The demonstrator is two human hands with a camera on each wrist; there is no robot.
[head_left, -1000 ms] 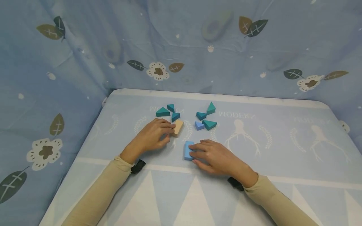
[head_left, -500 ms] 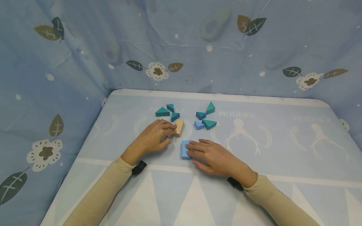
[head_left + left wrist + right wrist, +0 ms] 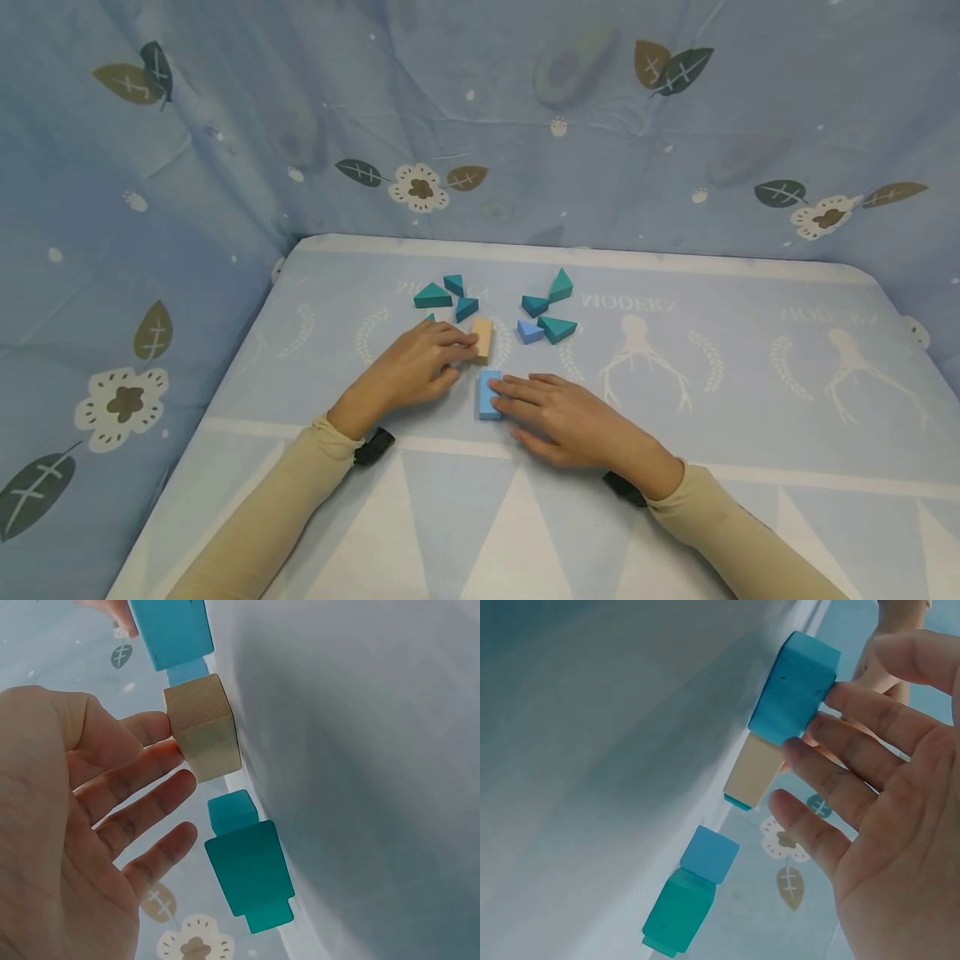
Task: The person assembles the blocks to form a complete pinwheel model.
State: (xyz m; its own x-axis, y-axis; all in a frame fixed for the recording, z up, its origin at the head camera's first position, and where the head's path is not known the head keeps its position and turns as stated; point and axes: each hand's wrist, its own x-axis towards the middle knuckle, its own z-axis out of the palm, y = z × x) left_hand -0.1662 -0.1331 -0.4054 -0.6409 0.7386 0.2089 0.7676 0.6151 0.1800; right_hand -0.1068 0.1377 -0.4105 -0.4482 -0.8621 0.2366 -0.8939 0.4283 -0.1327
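Note:
With its fingertips, my left hand (image 3: 420, 362) touches the left side of a plain wooden block (image 3: 483, 341), which lies flat on the table. My right hand (image 3: 566, 417) has its fingertips on the right side of a light blue block (image 3: 490, 395), just nearer to me than the wooden one. In the left wrist view the fingers are fairly straight, with the index and middle fingertips against the wooden block (image 3: 201, 727). The right wrist view has extended fingers along the blue block (image 3: 795, 686), the thumb held apart from it.
Left of centre at the back lie several teal triangular blocks (image 3: 432, 296), one partly hidden behind my left hand. A second group of teal triangles (image 3: 557, 328) with a periwinkle triangle (image 3: 529, 332) sits back right. A patterned blue curtain (image 3: 495, 125) hangs behind the table (image 3: 712, 450).
The wooden block has slid to the right and turned straighter, my left hand following it. The light blue block has slid left under my right fingertips, so the two blocks now nearly line up.

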